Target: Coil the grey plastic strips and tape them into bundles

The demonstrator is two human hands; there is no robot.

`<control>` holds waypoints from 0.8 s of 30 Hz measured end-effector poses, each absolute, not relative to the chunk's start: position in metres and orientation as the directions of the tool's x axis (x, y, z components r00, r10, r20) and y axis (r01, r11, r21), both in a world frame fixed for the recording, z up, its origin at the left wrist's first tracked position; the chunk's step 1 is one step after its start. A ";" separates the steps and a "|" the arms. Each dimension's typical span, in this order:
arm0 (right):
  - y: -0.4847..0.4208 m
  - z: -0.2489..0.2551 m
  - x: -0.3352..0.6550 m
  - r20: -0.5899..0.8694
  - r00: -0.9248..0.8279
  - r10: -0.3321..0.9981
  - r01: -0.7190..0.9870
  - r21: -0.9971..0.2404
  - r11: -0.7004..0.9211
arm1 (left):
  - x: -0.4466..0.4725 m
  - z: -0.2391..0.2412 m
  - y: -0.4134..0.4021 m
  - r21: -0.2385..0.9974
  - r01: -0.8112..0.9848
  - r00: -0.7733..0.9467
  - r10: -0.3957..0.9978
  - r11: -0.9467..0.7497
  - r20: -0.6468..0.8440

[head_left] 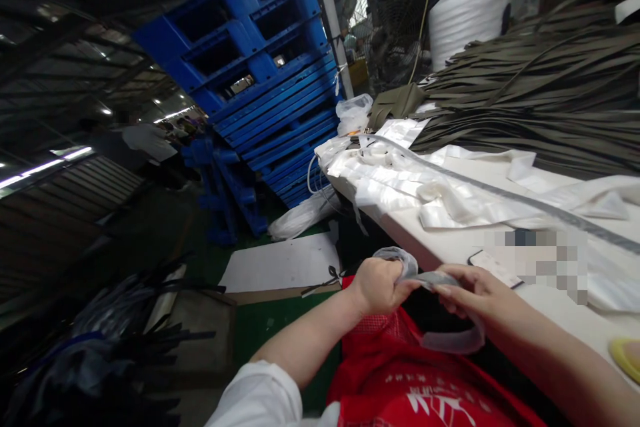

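Observation:
A translucent greyish-white strip runs between my two hands in front of the red apron. My left hand is closed around it, and a loop of the strip stands up behind the knuckles. Thumb and fingers of my right hand pinch the strip a short way to the right. From there its loose end curls down below my right hand. Both hands hang just off the near edge of the white table. What the strip is made of, I cannot tell.
White shiny bands and a long grey strip lie on the table, with dark olive straps piled behind. Blue pallets are stacked ahead. A white board lies on the floor; dark strips heap at left.

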State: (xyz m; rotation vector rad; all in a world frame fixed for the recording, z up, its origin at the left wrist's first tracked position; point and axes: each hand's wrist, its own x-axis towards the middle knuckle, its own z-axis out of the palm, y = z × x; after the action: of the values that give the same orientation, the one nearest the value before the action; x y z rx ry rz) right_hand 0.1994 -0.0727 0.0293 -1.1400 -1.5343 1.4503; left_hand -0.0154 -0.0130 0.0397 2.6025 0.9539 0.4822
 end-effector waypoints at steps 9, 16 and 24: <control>-0.053 0.007 0.192 0.080 -0.176 0.981 0.519 -0.839 0.161 | -0.022 0.049 -0.014 0.894 0.232 0.733 0.536 0.382 -0.419; -0.060 0.000 0.182 0.003 -0.296 0.955 0.353 -0.929 0.113 | -0.026 0.068 0.002 0.706 -0.111 0.736 0.535 0.699 -0.415; -0.064 -0.013 0.185 -0.233 -0.420 0.877 0.094 -0.972 -0.214 | -0.028 0.111 0.028 0.655 -0.617 0.503 0.859 0.436 -0.098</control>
State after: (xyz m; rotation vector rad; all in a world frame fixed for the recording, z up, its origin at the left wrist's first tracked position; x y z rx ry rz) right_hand 0.1853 -0.0640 -0.0134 -1.1737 -1.4495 1.6953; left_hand -0.0275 0.0280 0.1114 0.6007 0.4565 0.9582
